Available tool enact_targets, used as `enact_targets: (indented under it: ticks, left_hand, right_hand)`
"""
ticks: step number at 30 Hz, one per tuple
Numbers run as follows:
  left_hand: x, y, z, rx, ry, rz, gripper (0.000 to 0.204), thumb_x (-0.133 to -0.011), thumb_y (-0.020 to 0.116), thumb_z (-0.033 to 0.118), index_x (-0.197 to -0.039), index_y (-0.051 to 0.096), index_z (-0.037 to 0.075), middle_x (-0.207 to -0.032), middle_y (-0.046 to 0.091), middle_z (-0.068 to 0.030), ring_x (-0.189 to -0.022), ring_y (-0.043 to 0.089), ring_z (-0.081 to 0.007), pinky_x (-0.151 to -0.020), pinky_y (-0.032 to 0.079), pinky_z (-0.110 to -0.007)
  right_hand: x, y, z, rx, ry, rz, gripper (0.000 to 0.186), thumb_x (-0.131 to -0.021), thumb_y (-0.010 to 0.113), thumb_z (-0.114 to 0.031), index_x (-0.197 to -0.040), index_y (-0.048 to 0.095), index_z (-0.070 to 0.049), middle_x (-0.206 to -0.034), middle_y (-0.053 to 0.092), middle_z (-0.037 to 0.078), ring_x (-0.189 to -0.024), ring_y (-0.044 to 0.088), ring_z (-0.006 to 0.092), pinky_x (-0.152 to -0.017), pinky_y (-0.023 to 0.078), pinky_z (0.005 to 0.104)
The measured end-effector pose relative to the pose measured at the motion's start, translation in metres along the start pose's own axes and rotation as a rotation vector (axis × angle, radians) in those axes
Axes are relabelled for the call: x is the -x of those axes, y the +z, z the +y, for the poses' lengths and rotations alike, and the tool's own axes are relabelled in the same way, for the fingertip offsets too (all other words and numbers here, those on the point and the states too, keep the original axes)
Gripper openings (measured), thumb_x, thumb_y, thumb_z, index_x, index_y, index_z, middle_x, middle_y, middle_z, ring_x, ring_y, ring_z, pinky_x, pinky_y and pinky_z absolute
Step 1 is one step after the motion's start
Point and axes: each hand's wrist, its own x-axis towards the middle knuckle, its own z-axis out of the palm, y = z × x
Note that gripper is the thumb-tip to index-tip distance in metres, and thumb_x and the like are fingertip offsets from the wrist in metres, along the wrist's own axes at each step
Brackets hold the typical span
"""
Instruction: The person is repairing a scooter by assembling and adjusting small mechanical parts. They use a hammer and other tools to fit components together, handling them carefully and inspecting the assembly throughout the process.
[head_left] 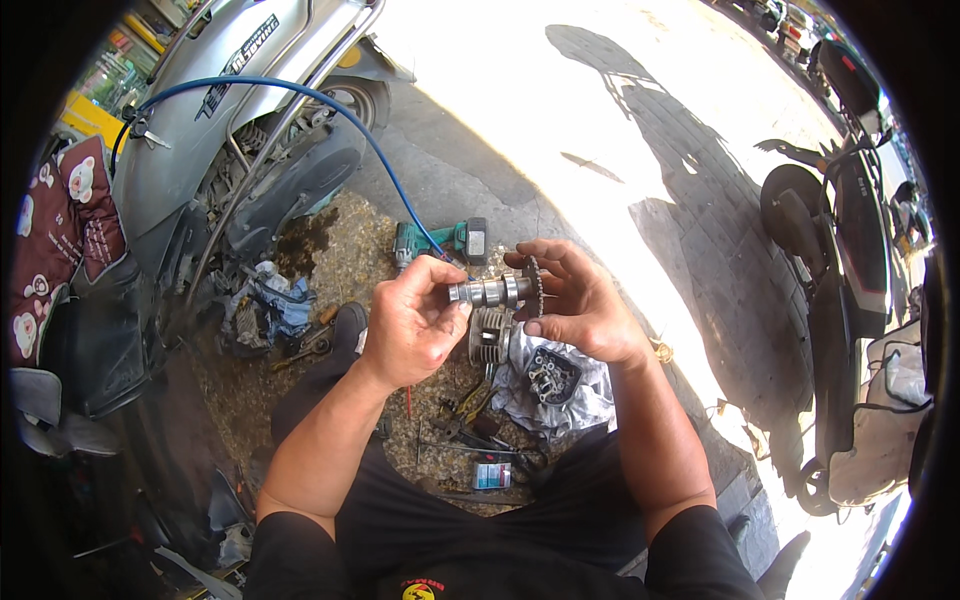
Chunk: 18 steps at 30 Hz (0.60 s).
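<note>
Between my two hands a shiny metal camshaft [490,293] is held level, with a toothed sprocket on its right end. My left hand [412,322] pinches the shaft's left end between thumb and fingers. Around the sprocket [535,288] my right hand [587,305] curls, thumb below and fingers above. Just beneath lies a finned metal cylinder part [489,336]. Right of it, a cylinder head [552,377] with a dark rim rests on a crumpled white cloth [590,400]. A green cordless power tool [462,241] lies on the ground beyond my hands.
A silver scooter [230,110] stands at the left, with a blue hose [370,145] arching from it toward my hands. Pliers [472,402], screwdrivers and a small blue-white packet [492,475] lie between my legs. Rags [272,300] sit at left; another two-wheeler [850,230] stands right.
</note>
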Motion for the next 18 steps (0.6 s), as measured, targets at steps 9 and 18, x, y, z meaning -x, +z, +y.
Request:
enact_targets:
  ticks: [9, 18]
  left_hand:
    - [-0.0019, -0.0023, 0.0030, 0.100, -0.165, 0.015, 0.024, -0.088, 0.059, -0.008, -0.111, 0.057, -0.001, -0.088, 0.064, -0.0069, -0.072, 0.062, -0.0103, -0.062, 0.054, -0.026]
    - [-0.0071, -0.0056, 0.0067, 0.194, -0.351, -0.004, 0.017, -0.091, 0.061, 0.001, -0.107, 0.058, -0.002, -0.096, 0.063, -0.0055, -0.072, 0.063, -0.0083, -0.058, 0.054, -0.023]
  right_hand:
    - [-0.0005, 0.0040, -0.0009, -0.004, -0.007, 0.034, 0.077, -0.071, 0.081, 0.007, -0.138, 0.044, -0.002, -0.140, 0.048, 0.015, -0.118, 0.056, 0.0253, -0.092, 0.054, 0.0369]
    - [-0.0011, 0.0025, -0.0007, 0.078, 0.091, 0.081, 0.080, -0.072, 0.083, 0.001, -0.139, 0.040, 0.002, -0.133, 0.053, 0.021, -0.113, 0.060, 0.0284, -0.092, 0.053, 0.0386]
